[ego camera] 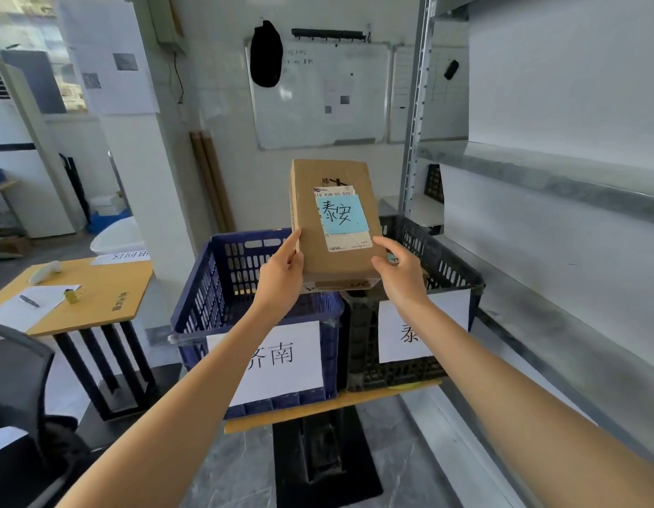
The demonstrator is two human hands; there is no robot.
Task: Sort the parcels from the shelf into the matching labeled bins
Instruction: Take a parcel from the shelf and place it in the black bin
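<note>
- Brown cardboard parcel point(336, 221) is held up in the air, its front face towards the camera and its top leaning slightly left. It hangs above the meeting edges of two crates.
- A sky-blue note point(340, 214) stuck over the white shipping label point(349, 243) on that face bears the handwritten characters 泰安.
- The left hand point(281, 276) has its grip on the parcel's lower left edge, with the thumb lying up the front and the fingers out of sight behind.
- The right hand point(398, 273) has its grip on the lower right corner, also with the thumb across the front and the fingers behind the box.
- The blue crate point(208, 298) stands below and to the left. Its white paper sign point(285, 361) ends in 南, and the left forearm covers the sign's near edge.
- The black crate point(450, 258) touches the blue one on the right. Its white sign point(420, 331) shows 泰, and the rest is hidden by the right forearm.
- Both crates sit on a narrow orange tabletop point(318, 408).
- A grey metal shelf point(537, 170) runs along the right side.
- A whiteboard point(318, 93) hangs on the far wall.
- At the left, a second wooden tabletop point(109, 287) carries a paper sheet point(28, 306) with a pen point(29, 301) on it.
</note>
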